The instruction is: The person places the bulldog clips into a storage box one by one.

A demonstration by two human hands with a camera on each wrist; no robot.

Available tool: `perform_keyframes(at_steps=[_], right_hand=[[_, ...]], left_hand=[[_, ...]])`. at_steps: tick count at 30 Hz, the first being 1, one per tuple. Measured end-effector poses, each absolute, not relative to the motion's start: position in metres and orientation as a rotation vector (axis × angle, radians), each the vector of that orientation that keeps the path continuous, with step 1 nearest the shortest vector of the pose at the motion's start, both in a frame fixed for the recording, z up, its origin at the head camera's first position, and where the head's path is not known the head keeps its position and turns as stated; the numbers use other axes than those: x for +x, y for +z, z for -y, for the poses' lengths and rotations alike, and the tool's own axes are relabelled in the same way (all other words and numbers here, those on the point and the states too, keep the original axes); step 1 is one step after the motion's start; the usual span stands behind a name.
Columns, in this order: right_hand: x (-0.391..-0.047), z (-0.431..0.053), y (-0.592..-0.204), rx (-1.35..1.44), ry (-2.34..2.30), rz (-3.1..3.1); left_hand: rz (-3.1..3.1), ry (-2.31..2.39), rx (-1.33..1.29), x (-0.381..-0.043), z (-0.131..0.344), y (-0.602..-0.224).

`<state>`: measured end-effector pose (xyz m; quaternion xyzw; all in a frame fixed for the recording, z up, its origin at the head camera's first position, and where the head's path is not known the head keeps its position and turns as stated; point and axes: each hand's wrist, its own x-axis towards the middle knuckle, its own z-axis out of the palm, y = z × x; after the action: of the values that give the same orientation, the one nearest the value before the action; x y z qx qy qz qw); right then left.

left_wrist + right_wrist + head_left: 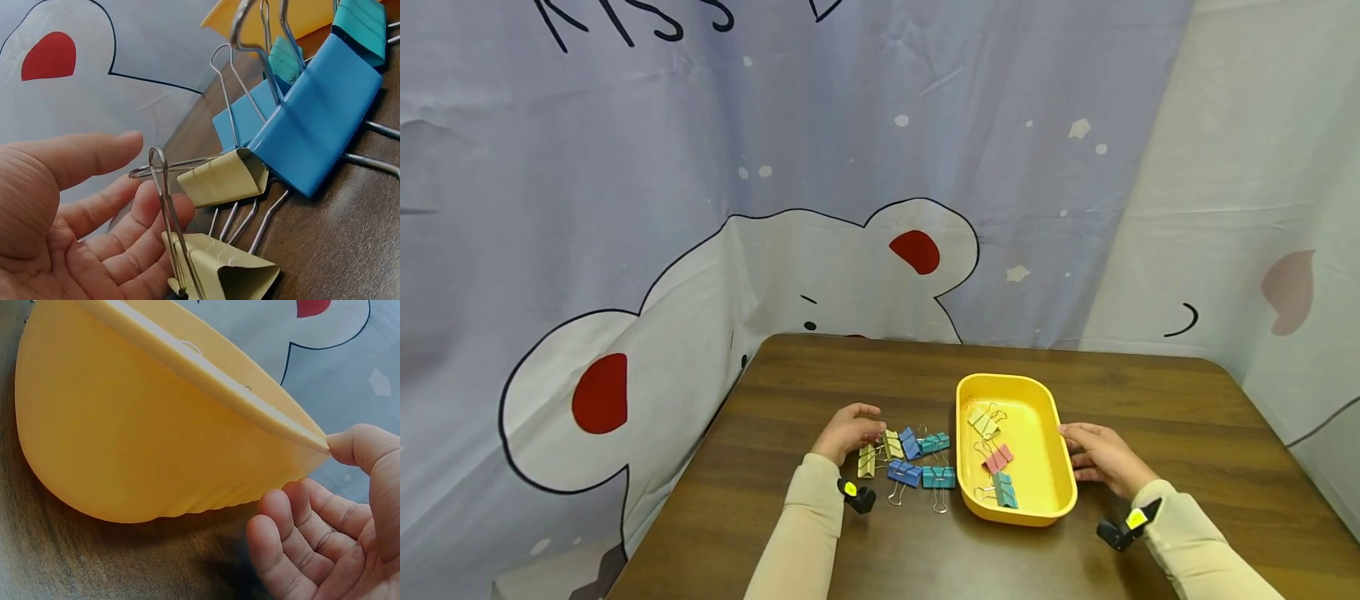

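On the table left of the tray, my left hand point(852, 431) reaches beside two yellow binder clips point(867, 461). In the left wrist view its thumb stands apart from its fingers, and the wire handle of the farther yellow clip point(219, 178) lies between them, not pinched. Two blue clips point(904, 473) and two teal clips point(938, 477) sit close by. My right hand point(1105, 457) holds the right side of a yellow tray point(1064, 467), thumb at the rim and fingers by the outer wall. Inside lie a yellow clip point(983, 423), a pink clip point(997, 459) and a teal clip point(1004, 490).
The wooden table point(820, 375) reaches back to a printed curtain point(820, 267) along its far edge. The clips' wire handles stick out in several directions, some against one another, close to the tray's left wall.
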<state>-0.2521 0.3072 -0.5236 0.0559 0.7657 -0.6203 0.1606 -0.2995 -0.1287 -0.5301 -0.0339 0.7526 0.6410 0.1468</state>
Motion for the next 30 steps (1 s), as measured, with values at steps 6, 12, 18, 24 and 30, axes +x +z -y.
perform_keyframes(at_steps=[6,12,18,24,30], right_hand=[[-0.252,-0.307,-0.524,0.155,-1.767,-2.192],[-0.253,-0.308,-0.526,0.153,-1.771,-2.188],[-0.252,-0.307,-0.527,0.158,-1.778,-2.186],[-0.252,-0.307,-0.528,0.167,-1.775,-2.187],[-0.251,-0.307,-0.528,0.168,-1.774,-2.189]], left_hand=[[-2.223,1.767,-0.077,-0.3,0.131,-0.529],[-2.254,1.678,-0.044,-0.298,0.132,-0.522],[-2.331,1.577,0.006,-0.295,0.131,-0.516],[-2.357,1.554,0.011,-0.295,0.128,-0.517],[-2.355,1.564,0.014,-0.295,0.126,-0.517]])
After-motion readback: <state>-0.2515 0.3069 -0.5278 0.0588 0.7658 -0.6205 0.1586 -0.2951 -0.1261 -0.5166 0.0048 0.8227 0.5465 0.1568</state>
